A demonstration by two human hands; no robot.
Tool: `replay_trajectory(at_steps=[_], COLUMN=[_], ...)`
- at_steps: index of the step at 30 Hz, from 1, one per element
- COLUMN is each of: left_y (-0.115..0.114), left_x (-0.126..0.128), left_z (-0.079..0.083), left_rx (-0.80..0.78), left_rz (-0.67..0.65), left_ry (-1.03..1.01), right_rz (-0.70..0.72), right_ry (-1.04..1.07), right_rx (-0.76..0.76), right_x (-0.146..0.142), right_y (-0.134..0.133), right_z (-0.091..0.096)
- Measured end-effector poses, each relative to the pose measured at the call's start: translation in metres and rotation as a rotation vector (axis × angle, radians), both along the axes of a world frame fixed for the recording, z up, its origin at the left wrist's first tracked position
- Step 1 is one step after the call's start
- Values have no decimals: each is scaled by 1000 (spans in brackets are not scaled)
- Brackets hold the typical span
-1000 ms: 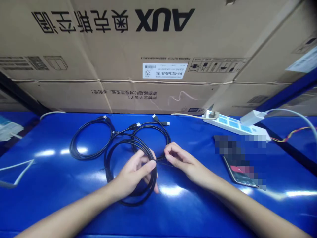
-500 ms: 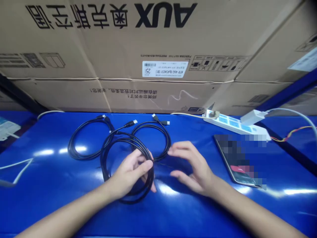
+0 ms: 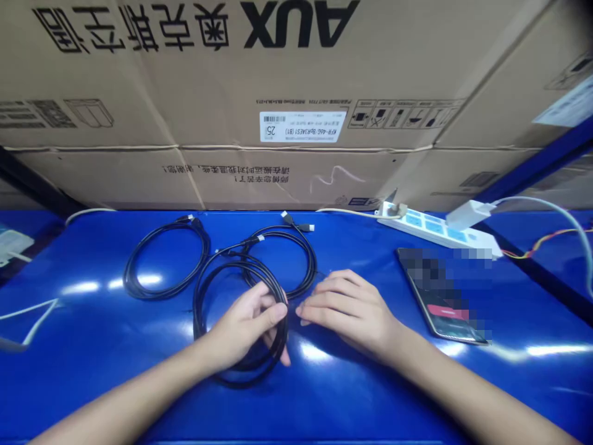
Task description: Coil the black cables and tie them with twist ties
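Note:
Three coiled black cables lie on a blue table [image 3: 115, 346]. My left hand [image 3: 245, 327] is closed around the right side of the nearest black coil [image 3: 204, 296], thumb over the strands. My right hand [image 3: 345, 306] lies palm down just to the right of it, fingers stretched toward the coil and the left thumb, holding nothing that I can see. A second coil [image 3: 303, 244] sits behind the hands and a third coil [image 3: 157, 284] lies to the left; each ends in small plugs.
Large cardboard boxes [image 3: 296, 93] wall off the back of the table. A white power strip [image 3: 435, 230] with a charger and a phone [image 3: 445, 303] lie at the right. White cables trail at the left edge.
My right hand pinched the cable at first, then lifted and spread open, and now has come down flat with fingertips near the left thumb. The left hand kept its grip on the coil.

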State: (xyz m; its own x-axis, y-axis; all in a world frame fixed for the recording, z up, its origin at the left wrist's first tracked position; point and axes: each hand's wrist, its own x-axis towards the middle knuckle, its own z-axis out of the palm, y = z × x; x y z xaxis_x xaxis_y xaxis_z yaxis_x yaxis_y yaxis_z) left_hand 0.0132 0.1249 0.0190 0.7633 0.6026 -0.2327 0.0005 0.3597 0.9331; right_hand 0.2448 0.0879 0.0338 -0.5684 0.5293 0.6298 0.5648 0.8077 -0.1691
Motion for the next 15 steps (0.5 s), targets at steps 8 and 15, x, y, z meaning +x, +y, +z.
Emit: replay_trajectory(at_steps=[8, 15], left_y=[-3, -2], left_x=[-2, -3], left_z=[5, 6], left_rx=[-24, -42], left_rz=[-107, -126], left_ry=[49, -21], right_rz=[20, 71], right_ry=[558, 796], right_rx=[-963, -1488], right_x=[-15, -22], right_y=[-1, 0], right_z=[-12, -14])
